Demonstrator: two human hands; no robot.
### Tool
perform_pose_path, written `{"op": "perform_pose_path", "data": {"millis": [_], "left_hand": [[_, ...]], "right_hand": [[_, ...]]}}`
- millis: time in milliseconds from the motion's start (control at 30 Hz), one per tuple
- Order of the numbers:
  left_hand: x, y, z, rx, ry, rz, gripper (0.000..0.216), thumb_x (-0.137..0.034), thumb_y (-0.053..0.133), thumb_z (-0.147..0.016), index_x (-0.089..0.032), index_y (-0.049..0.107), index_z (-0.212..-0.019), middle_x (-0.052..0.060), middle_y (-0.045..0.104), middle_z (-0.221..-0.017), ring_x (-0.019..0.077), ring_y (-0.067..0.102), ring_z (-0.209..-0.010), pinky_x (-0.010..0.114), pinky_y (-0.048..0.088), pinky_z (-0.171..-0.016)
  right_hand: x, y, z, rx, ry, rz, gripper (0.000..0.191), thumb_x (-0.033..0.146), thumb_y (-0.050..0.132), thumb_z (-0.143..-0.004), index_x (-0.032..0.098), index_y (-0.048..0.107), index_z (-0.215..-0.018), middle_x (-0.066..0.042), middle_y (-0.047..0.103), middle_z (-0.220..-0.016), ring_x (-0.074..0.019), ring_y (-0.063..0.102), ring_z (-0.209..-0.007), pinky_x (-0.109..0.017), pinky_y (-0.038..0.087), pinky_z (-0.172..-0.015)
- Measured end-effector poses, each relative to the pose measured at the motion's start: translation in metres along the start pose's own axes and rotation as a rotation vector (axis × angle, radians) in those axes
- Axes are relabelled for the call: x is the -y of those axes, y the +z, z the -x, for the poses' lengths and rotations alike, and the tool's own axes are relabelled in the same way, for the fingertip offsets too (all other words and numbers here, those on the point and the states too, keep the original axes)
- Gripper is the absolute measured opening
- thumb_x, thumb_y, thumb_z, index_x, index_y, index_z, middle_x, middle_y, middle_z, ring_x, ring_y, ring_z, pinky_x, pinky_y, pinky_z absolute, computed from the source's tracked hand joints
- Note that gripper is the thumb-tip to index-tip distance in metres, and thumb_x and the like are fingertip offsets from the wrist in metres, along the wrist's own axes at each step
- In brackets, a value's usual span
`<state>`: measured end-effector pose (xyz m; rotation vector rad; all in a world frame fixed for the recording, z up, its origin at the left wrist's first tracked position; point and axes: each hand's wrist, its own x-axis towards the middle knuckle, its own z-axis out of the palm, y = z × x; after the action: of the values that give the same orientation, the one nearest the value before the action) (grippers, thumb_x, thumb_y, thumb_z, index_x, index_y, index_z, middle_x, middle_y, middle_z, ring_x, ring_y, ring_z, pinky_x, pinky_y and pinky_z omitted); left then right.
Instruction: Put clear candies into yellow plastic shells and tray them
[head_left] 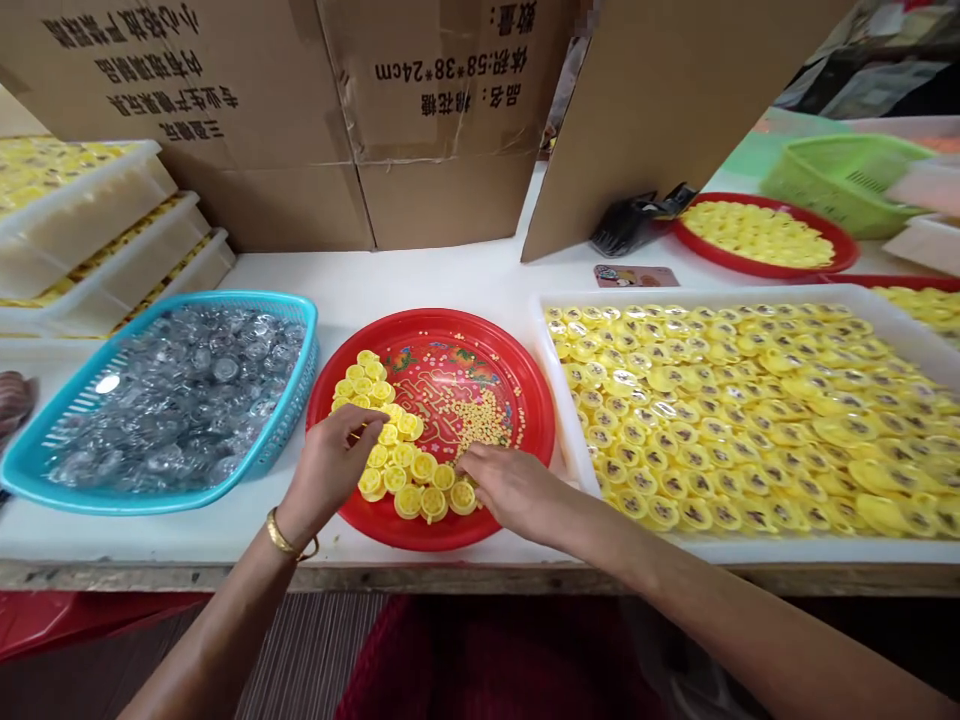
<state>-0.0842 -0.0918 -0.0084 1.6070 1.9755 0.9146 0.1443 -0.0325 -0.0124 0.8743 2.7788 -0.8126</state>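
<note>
White desk (420,275), worn wooden front edge, cardboard standing behind it as a screen. Notes run from my side outward.

Nearest: a red tray (420,538) in front of me. Small yellow cups (409,500) are grouped along its left and near side, mostly mouth up; loose pale pellets (484,418) are spread toward its right. My left fingers (361,415) hover curled above the cups, thumb close to the forefinger; cannot tell whether a pellet is pinched there. My right fingers (480,466) are bent downward at the near edge of the pellets, beside the cups; their tips are hidden, so any hold cannot be confirmed.

Technique, my judgement: keep cups upright and close together, take few pellets at a time, release low over each mouth, and keep the wrists clear of the rims, since a light cup would tip easily.

Flanking the tray: left, a blue basket (135,503) of clear plastic pieces (225,370); right, a white tray (750,549) filled with rows of yellow pieces (679,430) bearing dark-centred faces.

Farther: stacked pale boxes (161,235) at left; a small printed card (634,277), lettering illegible, at right.

Writing: the cardboard (255,200) is printed upside down. Legible: "品名" (product name), "体积" (volume) with figures ending in "cm", "数量" (quantity), "小心轻放" (handle gently). Other lines uncertain.
</note>
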Motion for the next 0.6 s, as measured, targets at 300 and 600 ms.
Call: {"op": "perform_pose_path", "data": {"millis": [300, 600], "left_hand": [[0.01, -0.008, 0.004, -0.008, -0.024, 0.002, 0.031, -0.039, 0.048, -0.087, -0.017, 0.069, -0.091, 0.007, 0.07, -0.091, 0.0164, 0.065, -0.072, 0.028, 0.049, -0.061], [0.009, -0.028, -0.006, -0.093, 0.004, -0.056, 0.029, -0.039, 0.051, -0.084, -0.019, 0.07, -0.093, 0.003, 0.07, -0.09, 0.0144, 0.064, -0.072, 0.025, 0.05, -0.066]], "right_hand": [[-0.011, 0.005, -0.001, -0.031, -0.075, 0.029, 0.024, 0.005, 0.049, -0.086, 0.018, 0.063, -0.102, -0.009, 0.066, -0.099, -0.0197, 0.062, -0.087, -0.027, 0.04, -0.064], [-0.027, 0.002, 0.01, -0.114, 0.003, 0.072, 0.014, 0.009, 0.051, -0.087, 0.017, 0.059, -0.079, -0.004, 0.063, -0.079, -0.0148, 0.056, -0.069, -0.026, 0.031, -0.057]]}}
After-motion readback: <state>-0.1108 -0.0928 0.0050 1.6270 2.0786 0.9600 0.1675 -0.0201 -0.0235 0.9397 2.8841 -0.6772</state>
